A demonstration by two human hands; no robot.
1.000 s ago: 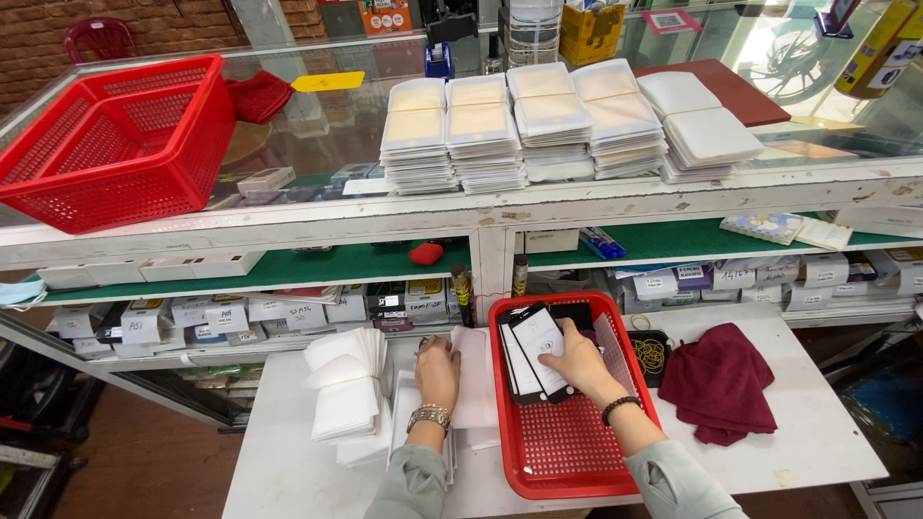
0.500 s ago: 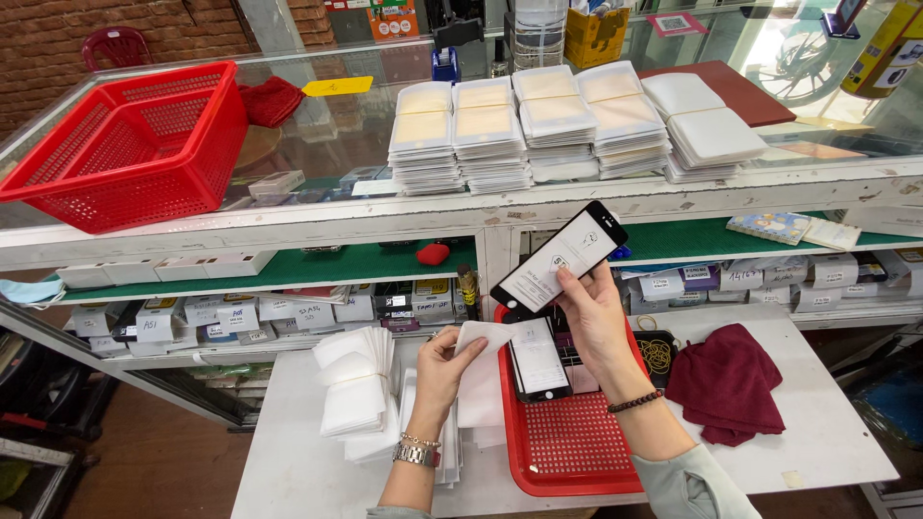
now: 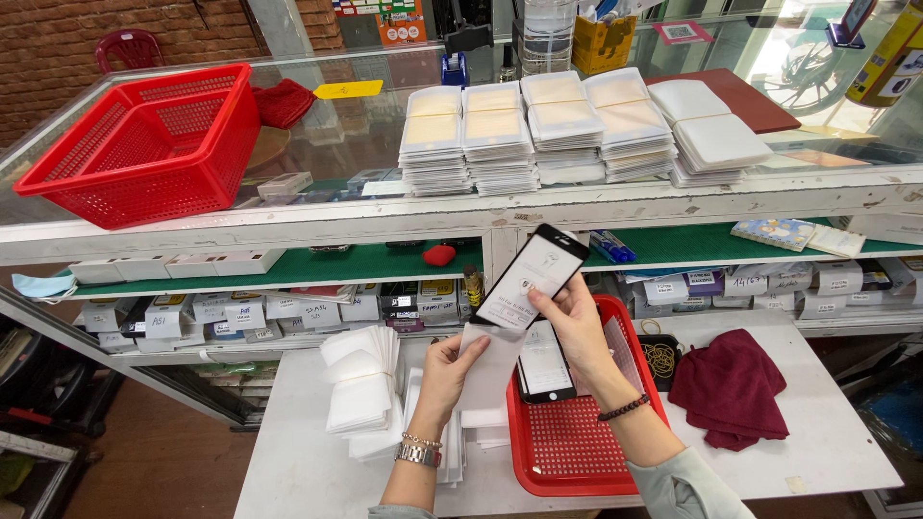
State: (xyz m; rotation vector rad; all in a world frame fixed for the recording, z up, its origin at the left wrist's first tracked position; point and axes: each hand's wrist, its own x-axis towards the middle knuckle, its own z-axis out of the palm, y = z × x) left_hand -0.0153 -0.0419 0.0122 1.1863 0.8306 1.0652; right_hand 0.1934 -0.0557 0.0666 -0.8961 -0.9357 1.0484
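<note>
screen protector (image 3: 532, 279) | pinched in right hand (image 3: 577, 322) | above left hand (image 3: 447, 370)

This is a small phone-accessory shop. A glass display counter (image 3: 385, 154) runs across the far side, carrying stacks of packaged screen protectors (image 3: 567, 125) and a red plastic basket (image 3: 135, 144). Under it, green-lined shelves (image 3: 288, 271) hold rows of small labelled boxes (image 3: 240, 312), above a white worktop (image 3: 817, 442).

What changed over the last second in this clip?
The right hand lifted a black-rimmed screen protector up out of the red tray. The left hand left the table and took hold of a white sleeve. Another protector stayed in the tray; the stacks and dark red cloth stayed put.
</note>
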